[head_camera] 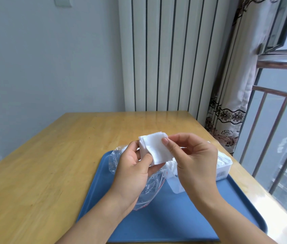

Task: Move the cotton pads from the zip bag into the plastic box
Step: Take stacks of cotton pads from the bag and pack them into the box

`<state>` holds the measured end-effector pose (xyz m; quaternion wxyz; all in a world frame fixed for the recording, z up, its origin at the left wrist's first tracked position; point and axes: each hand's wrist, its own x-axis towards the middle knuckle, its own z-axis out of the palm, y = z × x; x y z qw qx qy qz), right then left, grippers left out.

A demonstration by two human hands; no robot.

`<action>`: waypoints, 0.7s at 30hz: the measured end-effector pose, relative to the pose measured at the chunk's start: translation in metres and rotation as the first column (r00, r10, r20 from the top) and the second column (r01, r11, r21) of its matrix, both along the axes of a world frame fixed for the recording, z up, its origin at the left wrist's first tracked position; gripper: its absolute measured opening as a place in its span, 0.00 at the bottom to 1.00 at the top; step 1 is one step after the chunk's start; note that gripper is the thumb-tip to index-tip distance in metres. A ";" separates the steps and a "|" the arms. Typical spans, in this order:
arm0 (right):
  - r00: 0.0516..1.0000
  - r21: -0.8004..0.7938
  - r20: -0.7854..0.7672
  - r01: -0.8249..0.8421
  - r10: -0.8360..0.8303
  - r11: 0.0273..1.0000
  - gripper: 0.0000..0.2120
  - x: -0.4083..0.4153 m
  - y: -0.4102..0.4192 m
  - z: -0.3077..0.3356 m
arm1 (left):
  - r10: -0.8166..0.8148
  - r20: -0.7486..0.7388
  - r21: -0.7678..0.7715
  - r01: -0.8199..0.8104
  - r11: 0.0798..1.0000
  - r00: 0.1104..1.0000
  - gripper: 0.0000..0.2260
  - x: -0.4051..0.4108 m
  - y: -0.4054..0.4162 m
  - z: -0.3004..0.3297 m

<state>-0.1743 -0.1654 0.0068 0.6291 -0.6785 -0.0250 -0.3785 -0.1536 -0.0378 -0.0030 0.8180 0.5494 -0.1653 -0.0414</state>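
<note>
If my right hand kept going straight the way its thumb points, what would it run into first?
Nothing new: the right hand already pinches the stack of cotton pads, thumb pointing left. Going straight on, it would probably meet the left hand holding their other side, though depth is unclear.

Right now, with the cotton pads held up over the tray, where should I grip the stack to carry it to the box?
Pinch the cotton pads across their flat faces at the right edge, coming from the right, where the right hand already touches; the fanned edges would likely slip otherwise.
</note>
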 end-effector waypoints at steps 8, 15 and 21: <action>0.997 -0.101 -0.071 -0.009 0.002 0.995 0.09 0.001 0.001 -0.002 | 0.013 -0.013 -0.010 -0.013 1.000 1.000 0.10 0.002 0.001 0.001; 0.999 -0.084 -0.041 -0.019 0.015 0.996 0.06 0.000 0.000 -0.002 | 0.050 -0.033 -0.006 -0.050 0.999 0.998 0.12 0.001 0.002 0.002; 0.998 -0.194 -0.009 0.061 -0.064 0.979 0.08 0.003 -0.001 -0.001 | 0.022 -0.031 0.008 -0.021 1.000 0.999 0.09 0.001 0.001 0.001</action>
